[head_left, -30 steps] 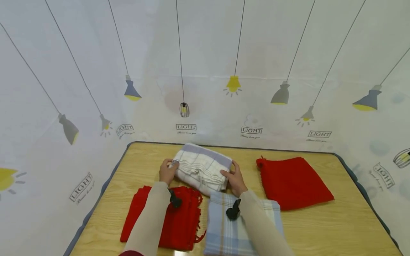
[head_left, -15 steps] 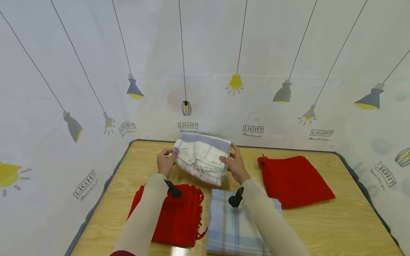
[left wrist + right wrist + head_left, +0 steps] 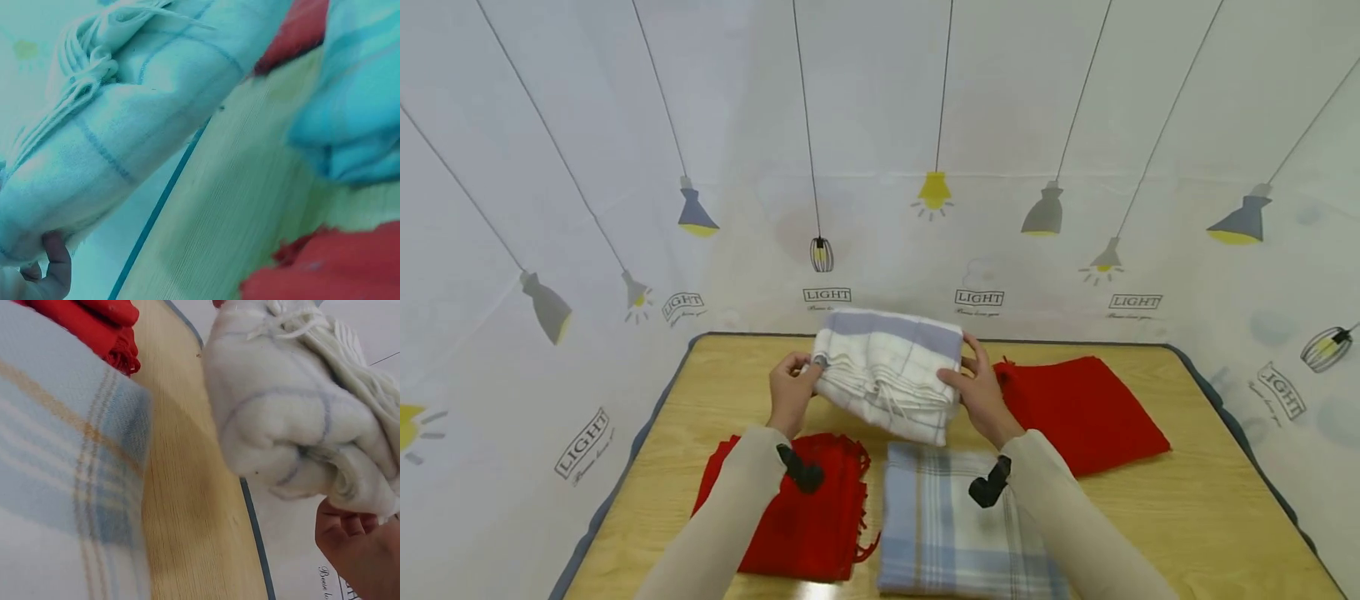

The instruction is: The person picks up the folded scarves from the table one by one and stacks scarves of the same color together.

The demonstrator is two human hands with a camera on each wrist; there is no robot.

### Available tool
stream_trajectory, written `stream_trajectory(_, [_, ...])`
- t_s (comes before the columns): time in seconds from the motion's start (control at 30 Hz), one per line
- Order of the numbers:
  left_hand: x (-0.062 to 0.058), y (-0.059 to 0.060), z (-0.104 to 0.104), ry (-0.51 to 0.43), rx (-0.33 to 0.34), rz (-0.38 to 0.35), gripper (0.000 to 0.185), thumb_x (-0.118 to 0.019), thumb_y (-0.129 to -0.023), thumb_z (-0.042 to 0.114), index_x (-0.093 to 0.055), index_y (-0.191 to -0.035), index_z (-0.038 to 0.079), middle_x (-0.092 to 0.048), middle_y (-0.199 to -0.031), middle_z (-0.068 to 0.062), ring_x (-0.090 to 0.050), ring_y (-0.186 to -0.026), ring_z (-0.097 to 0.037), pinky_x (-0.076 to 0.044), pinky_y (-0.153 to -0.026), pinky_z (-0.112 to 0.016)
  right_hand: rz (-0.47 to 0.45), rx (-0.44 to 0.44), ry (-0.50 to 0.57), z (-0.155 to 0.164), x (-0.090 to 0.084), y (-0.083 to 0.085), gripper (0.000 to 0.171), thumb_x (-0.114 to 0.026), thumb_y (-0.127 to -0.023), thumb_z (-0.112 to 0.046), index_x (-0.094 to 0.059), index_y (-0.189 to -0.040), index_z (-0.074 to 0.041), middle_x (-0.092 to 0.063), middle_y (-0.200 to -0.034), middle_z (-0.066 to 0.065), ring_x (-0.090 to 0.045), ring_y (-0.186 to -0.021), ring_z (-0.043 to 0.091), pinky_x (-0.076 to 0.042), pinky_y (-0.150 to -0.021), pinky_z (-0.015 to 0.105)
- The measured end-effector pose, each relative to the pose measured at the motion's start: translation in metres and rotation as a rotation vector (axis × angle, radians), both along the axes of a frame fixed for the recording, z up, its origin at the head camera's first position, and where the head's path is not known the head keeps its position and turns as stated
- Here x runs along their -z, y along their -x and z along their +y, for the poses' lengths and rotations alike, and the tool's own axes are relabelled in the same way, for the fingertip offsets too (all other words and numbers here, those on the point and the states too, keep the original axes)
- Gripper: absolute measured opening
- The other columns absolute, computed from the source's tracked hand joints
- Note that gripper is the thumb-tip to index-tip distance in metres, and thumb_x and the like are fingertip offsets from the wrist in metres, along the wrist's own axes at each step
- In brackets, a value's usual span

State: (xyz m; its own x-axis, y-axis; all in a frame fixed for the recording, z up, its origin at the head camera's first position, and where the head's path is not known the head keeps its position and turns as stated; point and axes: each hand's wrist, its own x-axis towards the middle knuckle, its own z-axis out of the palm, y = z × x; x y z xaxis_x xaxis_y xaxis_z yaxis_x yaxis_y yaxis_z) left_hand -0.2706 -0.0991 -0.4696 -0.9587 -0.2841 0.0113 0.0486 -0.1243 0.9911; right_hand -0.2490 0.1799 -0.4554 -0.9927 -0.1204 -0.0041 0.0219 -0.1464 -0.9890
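A folded white scarf (image 3: 883, 358) with lavender bands and a bunched fringe is held up over the back of the table. My left hand (image 3: 792, 390) grips its left end, thumb on the near side. At the opposite end my right hand (image 3: 983, 393) holds it, thumb in front and other fingers partly hidden behind. In the left wrist view, curled fingers (image 3: 57, 265) of the left hand press under the white scarf (image 3: 125, 131). The right wrist view shows its rolled layers (image 3: 294, 419) above my right hand (image 3: 359, 550).
On the wooden table (image 3: 1195, 500) lie a red fringed folded cloth (image 3: 808, 533) at front left, a light blue plaid folded cloth (image 3: 940, 533) at front centre, and another red cloth (image 3: 1090, 412) at right. A printed backdrop (image 3: 880, 108) rises behind the table's dark edge.
Both hands have raised the white scarf off the tabletop, and it has shifted a little to the right. The red and blue cloths stay where they lay. The head view has shifted slightly.
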Motion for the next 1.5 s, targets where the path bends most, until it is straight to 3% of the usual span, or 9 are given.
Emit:
stream_trajectory(0.13, [-0.003,-0.019,0.011,-0.016,0.047,-0.001,0.009,-0.062,-0.083,0.0,-0.058,-0.078,0.007,-0.046,-0.074,0.002,-0.045,-0.062,-0.008,-0.046,-0.048,-0.02,-0.053,0.014,-0.034,0.014,-0.009,-0.015,0.078,-0.06,-0.092,-0.012,-0.012,-0.152,-0.025,-0.037,-0.133,0.015,-0.056,-0.093,0.014,-0.053,-0.075,0.025])
stream_trajectory(0.3, [-0.006,-0.046,0.023,-0.003,0.093,0.005,0.004,-0.058,-0.084,0.001,-0.058,-0.086,-0.002,-0.048,-0.074,0.001,-0.045,-0.064,-0.01,-0.042,-0.052,-0.02,-0.081,0.019,-0.044,0.031,-0.013,-0.032,0.076,-0.053,-0.093,-0.002,-0.01,-0.152,-0.022,-0.038,-0.129,0.009,-0.053,-0.097,0.011,-0.051,-0.08,0.022])
stream_trajectory(0.7, [0.002,-0.115,0.051,0.102,0.236,0.081,0.003,-0.061,-0.083,-0.006,-0.058,-0.084,-0.006,-0.051,-0.076,0.0,-0.05,-0.072,-0.011,-0.041,-0.061,-0.019,-0.117,-0.025,-0.085,0.077,-0.003,-0.089,0.067,-0.052,-0.093,-0.007,-0.018,-0.146,-0.027,-0.039,-0.125,0.001,-0.049,-0.104,0.016,-0.051,-0.085,0.027])
stream_trajectory(0.83, [0.004,-0.14,0.064,0.126,0.235,0.129,0.004,-0.062,-0.081,-0.007,-0.059,-0.083,-0.007,-0.052,-0.073,0.001,-0.05,-0.069,-0.007,-0.041,-0.063,-0.018,-0.085,-0.09,-0.022,0.093,0.004,-0.106,0.062,-0.048,-0.095,-0.004,-0.02,-0.143,-0.03,-0.042,-0.124,-0.004,-0.053,-0.101,0.012,-0.052,-0.083,0.027])
stream_trajectory(0.97, [0.01,-0.163,0.076,0.112,0.21,0.167,0.006,-0.062,-0.078,-0.008,-0.057,-0.08,-0.005,-0.049,-0.071,0.002,-0.044,-0.062,-0.002,-0.036,-0.054,-0.016,-0.041,-0.163,0.025,0.109,0.013,-0.118,0.062,-0.045,-0.095,-0.002,-0.02,-0.143,-0.033,-0.045,-0.123,-0.006,-0.056,-0.099,0.009,-0.054,-0.081,0.028])
stream_trajectory(1.07, [0.023,-0.176,0.081,0.112,0.199,0.121,0.009,-0.06,-0.076,-0.01,-0.054,-0.078,-0.004,-0.046,-0.071,0.004,-0.042,-0.063,-0.001,-0.033,-0.049,-0.014,-0.009,-0.194,0.012,0.116,0.023,-0.124,0.063,-0.045,-0.094,-0.001,-0.019,-0.144,-0.031,-0.045,-0.125,-0.007,-0.055,-0.102,0.009,-0.054,-0.081,0.028])
stream_trajectory(1.27, [0.054,-0.191,0.081,0.128,0.241,-0.119,0.013,-0.055,-0.074,-0.011,-0.046,-0.075,-0.002,-0.04,-0.068,0.003,-0.04,-0.059,-0.003,-0.033,-0.052,-0.017,-0.029,-0.154,-0.05,0.116,0.049,-0.131,0.06,-0.047,-0.092,0.002,-0.026,-0.14,-0.028,-0.047,-0.123,-0.008,-0.056,-0.102,0.008,-0.053,-0.081,0.028])
stream_trajectory(1.37, [0.056,-0.191,0.077,0.21,0.258,-0.171,0.015,-0.054,-0.072,-0.008,-0.042,-0.069,0.001,-0.039,-0.065,0.001,-0.039,-0.054,-0.003,-0.032,-0.05,-0.017,-0.053,-0.112,-0.067,0.114,0.056,-0.133,0.059,-0.047,-0.091,0.003,-0.028,-0.137,-0.029,-0.046,-0.12,-0.007,-0.057,-0.099,0.009,-0.053,-0.078,0.028])
stream_trajectory(1.5, [0.047,-0.185,0.071,0.329,0.303,-0.216,0.017,-0.052,-0.072,-0.003,-0.04,-0.066,0.006,-0.043,-0.069,-0.002,-0.041,-0.06,-0.005,-0.033,-0.054,-0.018,-0.087,-0.087,-0.097,0.113,0.06,-0.134,0.059,-0.048,-0.091,0.002,-0.028,-0.137,-0.03,-0.045,-0.119,-0.006,-0.056,-0.098,0.009,-0.053,-0.077,0.028])
